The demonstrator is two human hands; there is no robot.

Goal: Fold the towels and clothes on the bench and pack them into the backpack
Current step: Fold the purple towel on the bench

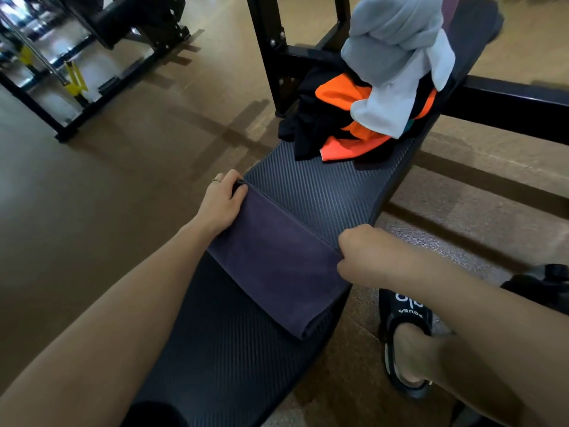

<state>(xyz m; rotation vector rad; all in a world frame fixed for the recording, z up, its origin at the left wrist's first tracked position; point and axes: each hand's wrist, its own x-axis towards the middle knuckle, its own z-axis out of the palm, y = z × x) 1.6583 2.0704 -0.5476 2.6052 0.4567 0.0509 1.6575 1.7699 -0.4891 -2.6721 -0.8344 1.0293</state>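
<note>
Leftmost, the left hand (222,202) pinches the far-left corner of the purple towel (277,263), thumb and fingers closed on the doubled edge, apparently to keep both layers aligned while the fold is squared. Between the hands the towel lies flat across the ribbed black bench (323,189), already folded into a long band whose near end reaches the bench's right edge; laying it on the bare pad gives a firm surface for creasing. To the right, the right hand (360,254) grips the towel's far-right corner with fingers curled over it, so the far edge is drawn taut between the two hands, likely in readiness for the next fold toward the near end. Farther along the bench, well apart from the towel, waits an unfolded heap: a black garment (311,118), an orange garment (338,94) and a grey cloth (397,47) piled on top. At near right a sandalled foot (406,343) rests on the floor (123,149). No backpack can be clearly identified.
</note>
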